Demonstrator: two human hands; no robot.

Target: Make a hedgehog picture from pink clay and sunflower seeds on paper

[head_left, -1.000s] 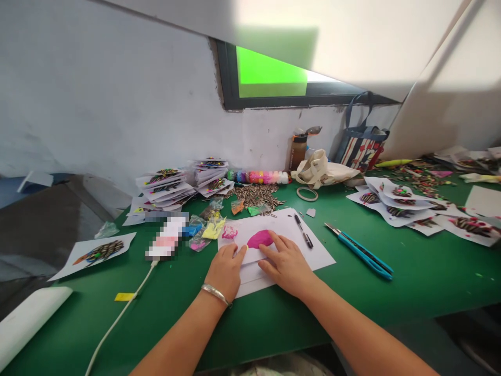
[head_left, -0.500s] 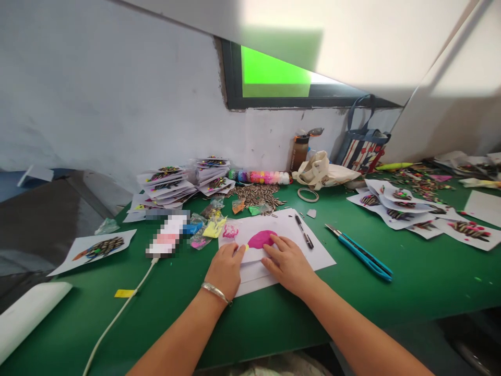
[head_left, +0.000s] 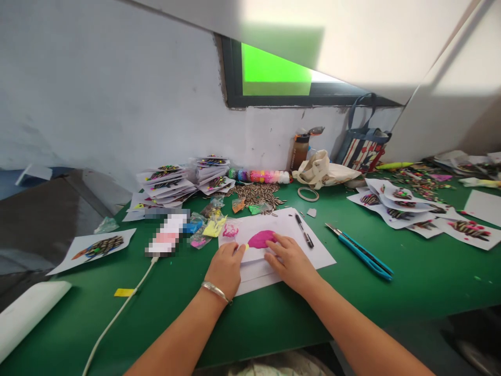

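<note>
A flat magenta oval of modelling clay (head_left: 260,239) is stuck on a sheet of white paper (head_left: 256,255), with a small yellow clay bit (head_left: 246,246) at its left end. My left hand (head_left: 226,265), wearing a silver bracelet, rests on the paper's left side. Its thumb tip touches or nearly touches the yellow bit, and the other fingers are bent over the sheet. My right hand (head_left: 293,261) lies with spread fingers over the right part of the sheet, fingertips on the oval's right edge. More white paper lies underneath.
Right of the sheets are a black pen (head_left: 304,231) and a blue utility knife (head_left: 359,251), blade out. Behind lie small bags of coloured clay (head_left: 214,226), sunflower seeds (head_left: 256,196) and a tape roll (head_left: 308,194). Stacked seed pictures (head_left: 166,185) and a charging cable (head_left: 121,307) are left.
My right hand has shifted slightly to the right, showing a little more of the oval's edge. The left hand stays in place.
</note>
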